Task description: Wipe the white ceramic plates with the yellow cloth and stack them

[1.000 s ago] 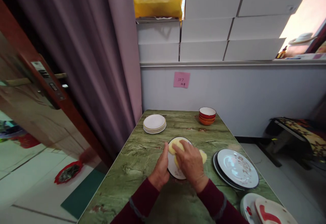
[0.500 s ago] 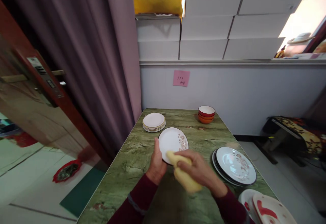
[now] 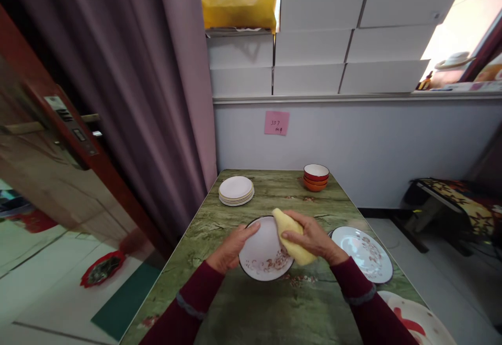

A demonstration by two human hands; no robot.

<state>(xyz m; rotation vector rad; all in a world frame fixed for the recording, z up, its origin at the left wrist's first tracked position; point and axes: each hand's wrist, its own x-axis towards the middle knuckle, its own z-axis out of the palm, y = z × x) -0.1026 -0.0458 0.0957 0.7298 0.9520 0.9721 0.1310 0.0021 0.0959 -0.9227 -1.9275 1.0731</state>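
Note:
A white plate (image 3: pixel 261 248) with a dark rim and brown flower print is held up above the green table (image 3: pixel 212 235), its face toward me. My left hand (image 3: pixel 234 245) grips its left edge, thumb on the face and fingers behind. In my right hand (image 3: pixel 308 235) is a folded yellow cloth (image 3: pixel 292 240), pressed against the plate's upper right rim. Whether the right fingers also hold the plate through the cloth, I cannot tell. To the right lies a stack of larger flowered plates (image 3: pixel 363 253), partly covered by my right forearm.
Small white plates (image 3: pixel 236 187) are stacked at the back left. Red and orange bowls (image 3: pixel 316 176) stand nested at the back right. Plates with red marks (image 3: pixel 415 319) sit at the front right edge. A pink note (image 3: pixel 276 123) is on the wall.
The plate has come nearer and turned, its flowers shifting from the right side to the bottom. The cloth has moved from its lower edge to the upper right rim.

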